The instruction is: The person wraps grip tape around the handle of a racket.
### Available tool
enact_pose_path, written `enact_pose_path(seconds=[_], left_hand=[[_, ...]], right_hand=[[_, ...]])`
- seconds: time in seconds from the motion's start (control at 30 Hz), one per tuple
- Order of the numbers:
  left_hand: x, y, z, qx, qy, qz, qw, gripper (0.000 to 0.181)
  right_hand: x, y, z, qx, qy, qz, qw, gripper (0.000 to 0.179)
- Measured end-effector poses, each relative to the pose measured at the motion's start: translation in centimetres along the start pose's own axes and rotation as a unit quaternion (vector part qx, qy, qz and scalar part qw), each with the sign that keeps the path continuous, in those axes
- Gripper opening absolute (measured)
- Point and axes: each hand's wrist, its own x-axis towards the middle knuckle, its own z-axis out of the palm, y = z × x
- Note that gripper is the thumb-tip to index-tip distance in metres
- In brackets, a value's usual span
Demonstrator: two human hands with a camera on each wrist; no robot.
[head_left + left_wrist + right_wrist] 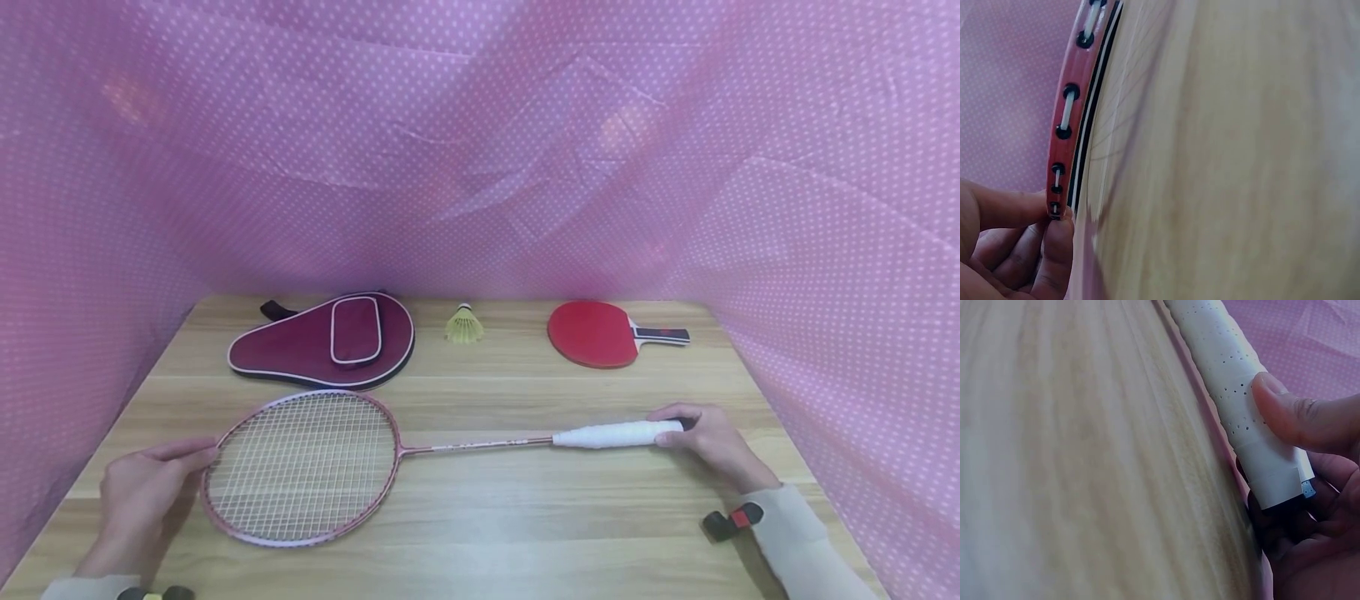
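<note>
A badminton racket [480, 445] with a pink and white frame lies crosswise near the table's front, head to the left, white grip to the right. My left hand [142, 492] pinches the outer rim of its head between thumb and fingers; the left wrist view shows the red frame [1072, 112] with its string holes above that hand [1010, 244]. At the other end my right hand [712, 442] holds the butt of the white handle [615, 434]. In the right wrist view, the thumb of that hand [1316, 481] lies on the perforated grip wrap [1229, 387], with fingers partly hidden beneath.
Behind the racket head lies a maroon paddle case [300, 342] with white piping. A yellow shuttlecock [464, 325] stands at the back middle, and a red table tennis paddle [592, 335] lies to its right. Pink dotted cloth [465, 150] encloses the wooden table [480, 517] at back and sides.
</note>
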Motion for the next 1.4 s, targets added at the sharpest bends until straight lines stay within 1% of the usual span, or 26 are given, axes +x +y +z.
enact_pose_path(seconds=[0.1,0.2,0.3,0.4,0.53,0.6,0.77,0.83,0.97,1.13,1.27,1.33,1.4], left_hand=[[0.27,-0.09,-0.12,0.014,-0.011,0.014,0.9997,0.037],[0.49,-0.15,-0.13,0.010,-0.021,0.019,0.9995,0.038],[0.63,-0.13,-0.06,0.024,-0.020,0.028,0.9991,0.040],[0.80,-0.15,0.02,0.027,-0.022,0.030,0.9989,0.043],[0.86,-0.26,0.06,0.018,-0.032,0.015,0.9992,0.045],[0.81,-0.29,0.10,0.006,-0.041,0.000,0.9991,0.045],[0.63,-0.26,-0.08,0.010,-0.038,0.008,0.9992,0.044],[0.55,-0.19,-0.19,0.033,-0.030,0.028,0.9986,0.045],[0.43,-0.05,-0.26,0.072,-0.018,0.053,0.9958,0.048],[0.29,0.10,-0.33,0.106,-0.013,0.083,0.9908,0.049],[0.17,0.16,-0.51,0.117,-0.025,0.092,0.9885,0.050],[0.16,0.19,-0.66,0.119,-0.032,0.094,0.9879,0.050],[0.19,0.25,-0.78,0.114,-0.038,0.090,0.9887,0.051]], right_hand=[[0.10,-0.05,0.06,-0.010,-0.004,0.004,0.9999,0.038],[0.19,-0.19,0.06,-0.015,-0.006,0.007,0.9998,0.038],[0.15,-0.27,0.07,-0.015,-0.003,0.006,0.9999,0.038],[0.01,-0.26,0.14,-0.012,-0.004,0.009,0.9999,0.038],[-0.08,-0.20,0.24,-0.017,-0.009,0.014,0.9997,0.039],[-0.09,-0.19,0.27,-0.020,-0.009,0.014,0.9997,0.039],[0.00,-0.40,0.24,-0.018,-0.011,0.012,0.9997,0.040],[0.06,-0.55,0.20,-0.016,-0.013,0.015,0.9997,0.041],[0.07,-0.87,0.12,-0.015,-0.014,0.018,0.9996,0.041],[-0.14,-0.80,-0.03,-0.005,-0.022,0.003,0.9997,0.039],[-0.24,-0.24,-0.21,0.017,-0.034,-0.019,0.9991,0.041],[-0.31,-0.08,-0.29,0.022,-0.036,-0.015,0.9990,0.041],[-0.41,-0.09,-0.36,0.021,-0.035,-0.003,0.9992,0.041]])
